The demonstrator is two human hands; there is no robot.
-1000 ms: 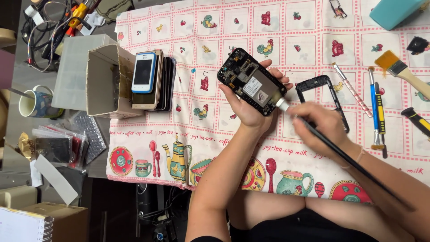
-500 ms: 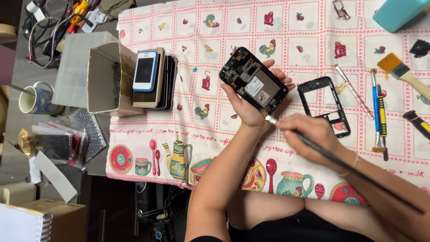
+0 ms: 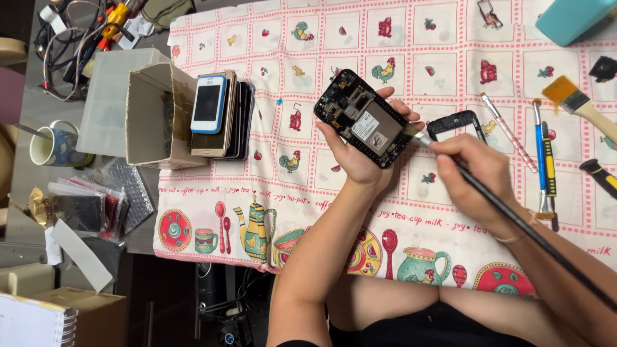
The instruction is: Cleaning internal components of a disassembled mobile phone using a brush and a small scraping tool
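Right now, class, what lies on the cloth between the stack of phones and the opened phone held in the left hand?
In the head view, only bare patterned cloth lies between the stack of phones and the opened phone in the left hand.

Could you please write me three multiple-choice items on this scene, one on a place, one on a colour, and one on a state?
1. Where does the stack of phones rest?
A. Against the open box
B. In the mug
C. Under the teal box

2. What colour edges the top phone of the stack?
A. Red
B. Blue
C. Green

3. What state is the phone in the left hand in?
A. Sealed in a case
B. Opened, its inner parts showing
C. Lit and showing a picture

Answers:
1 A, the stack leans on the box's side on the cloth.
2 B, a blue rim frames its white face.
3 B, its board shows bare, and the brush held by the right hand has its tip at the phone's edge.
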